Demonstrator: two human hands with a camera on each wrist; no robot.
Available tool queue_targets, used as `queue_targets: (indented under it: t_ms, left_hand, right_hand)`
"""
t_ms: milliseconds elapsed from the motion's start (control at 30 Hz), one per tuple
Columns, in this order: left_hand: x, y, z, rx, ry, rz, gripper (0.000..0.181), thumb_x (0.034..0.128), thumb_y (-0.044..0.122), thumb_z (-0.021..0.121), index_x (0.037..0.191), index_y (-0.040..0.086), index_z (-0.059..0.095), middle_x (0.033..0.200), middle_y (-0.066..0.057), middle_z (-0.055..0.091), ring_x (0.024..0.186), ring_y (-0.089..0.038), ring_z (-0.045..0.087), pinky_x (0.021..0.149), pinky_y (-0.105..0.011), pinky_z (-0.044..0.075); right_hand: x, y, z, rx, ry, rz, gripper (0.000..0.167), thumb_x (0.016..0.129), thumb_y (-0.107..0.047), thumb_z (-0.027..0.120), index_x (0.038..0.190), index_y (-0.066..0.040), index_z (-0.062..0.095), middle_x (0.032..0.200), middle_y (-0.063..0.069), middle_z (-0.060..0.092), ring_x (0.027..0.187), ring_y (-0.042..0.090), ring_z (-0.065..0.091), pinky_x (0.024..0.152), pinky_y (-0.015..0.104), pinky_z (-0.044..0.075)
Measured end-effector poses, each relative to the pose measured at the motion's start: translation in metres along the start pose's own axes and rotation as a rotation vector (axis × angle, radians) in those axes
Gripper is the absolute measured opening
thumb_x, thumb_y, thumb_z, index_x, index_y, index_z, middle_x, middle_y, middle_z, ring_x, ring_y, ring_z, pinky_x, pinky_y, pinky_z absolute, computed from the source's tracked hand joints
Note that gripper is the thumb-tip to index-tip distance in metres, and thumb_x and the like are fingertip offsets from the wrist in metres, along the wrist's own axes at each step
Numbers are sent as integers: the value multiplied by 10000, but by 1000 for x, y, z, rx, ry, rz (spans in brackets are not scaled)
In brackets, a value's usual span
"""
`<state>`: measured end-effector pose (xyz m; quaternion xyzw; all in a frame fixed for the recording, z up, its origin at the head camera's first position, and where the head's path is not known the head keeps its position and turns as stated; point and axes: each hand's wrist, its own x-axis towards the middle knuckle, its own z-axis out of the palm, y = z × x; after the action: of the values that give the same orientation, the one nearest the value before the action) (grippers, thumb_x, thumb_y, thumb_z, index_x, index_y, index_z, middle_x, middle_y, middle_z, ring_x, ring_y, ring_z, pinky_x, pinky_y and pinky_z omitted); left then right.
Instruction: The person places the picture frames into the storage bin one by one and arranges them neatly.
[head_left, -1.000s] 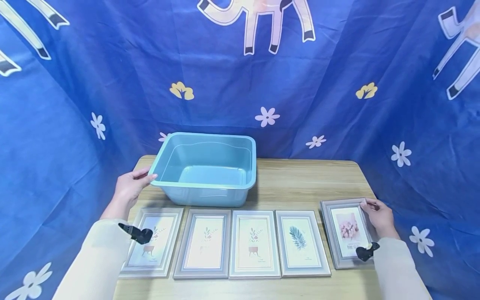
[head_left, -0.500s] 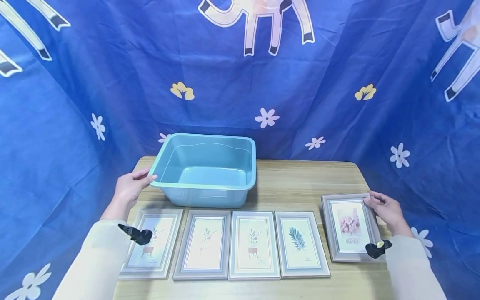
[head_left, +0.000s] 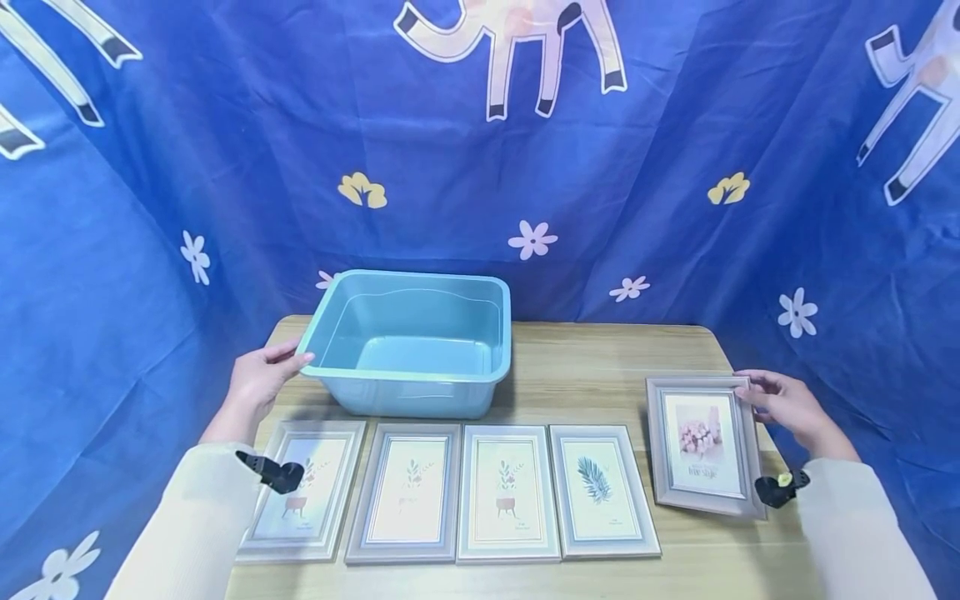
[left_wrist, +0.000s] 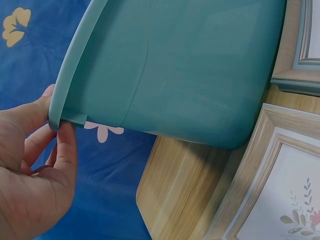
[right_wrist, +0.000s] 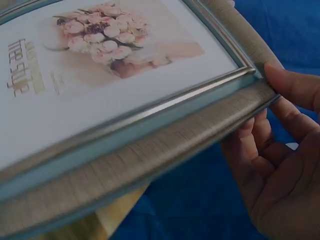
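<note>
At the left, my left hand [head_left: 258, 385] pinches the front left corner of the blue basin's rim [head_left: 405, 375]; the left wrist view shows thumb and fingers on either side of the rim [left_wrist: 75, 60]. My right hand [head_left: 791, 408] grips the upper right corner of a frame with a pink flower picture [head_left: 701, 442]. In the right wrist view the thumb of my right hand [right_wrist: 285, 145] lies on the front of the flower frame [right_wrist: 150, 145], the other fingers behind it. That frame is tilted, its upper part off the table.
Several frames lie in a row before the basin: a left one [head_left: 300, 492], two with plant pictures [head_left: 405, 492] [head_left: 508, 493] and one with a blue leaf [head_left: 603, 492]. Wooden table [head_left: 615, 358] stretches behind; a blue patterned curtain [head_left: 442, 208] hangs around it.
My right hand has moved up and to the right, and the flower frame has shifted slightly away from the table's front. My left hand stays on the basin's rim.
</note>
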<state>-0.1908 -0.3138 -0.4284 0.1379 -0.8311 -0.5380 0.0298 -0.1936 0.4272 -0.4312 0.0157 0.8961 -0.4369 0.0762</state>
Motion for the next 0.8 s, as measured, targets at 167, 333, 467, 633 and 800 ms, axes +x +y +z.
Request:
queue_targets:
  t_ms: [167, 333, 467, 633, 800]
  left_hand:
    - [1, -1, 0, -7, 0, -8, 636, 910, 345, 649, 1399, -7, 446, 1355, -259, 466, 837, 101, 519, 764, -114, 497]
    - [2, -1, 0, -3, 3, -4, 628, 914, 339, 646, 1395, -14, 449, 1352, -264, 466, 821, 106, 520, 752, -108, 497]
    - [3, -1, 0, -5, 6, -1, 630, 912, 338, 649, 1393, -18, 451, 1351, -265, 466, 818, 106, 520, 750, -105, 496]
    - [5, -3, -1, -6, 8, 3, 620, 909, 323, 659, 1386, -20, 461, 1317, -233, 502, 820, 104, 529, 750, -106, 496]
    - [7, -2, -2, 0, 10, 14, 612, 904, 316, 669, 1378, -18, 473, 1272, -181, 540, 818, 100, 537, 739, -107, 497]
  right_hand:
    - [0, -16, -4, -29, -4, -36, 574, 951, -316, 606, 1316, 100, 452, 1008, 86, 646, 798, 46, 604, 710, 372, 572]
    - [1, -29, -6, -137, 49, -75, 534, 958, -349, 584, 1274, 75, 506, 1034, 192, 619, 790, 79, 611, 697, 408, 580]
    - [3, -41, -8, -216, 131, -124, 471, 946, -324, 607, 1207, 66, 564, 996, 219, 622, 732, 144, 636, 640, 384, 586]
    - [5, -54, -11, -292, 258, -144, 391, 916, -298, 640, 1117, 36, 622, 965, 226, 644, 613, 181, 651, 556, 287, 552]
    - [9, -66, -12, -344, 384, -155, 336, 885, -272, 642, 1048, 21, 652, 922, 229, 669, 553, 166, 640, 656, 339, 446]
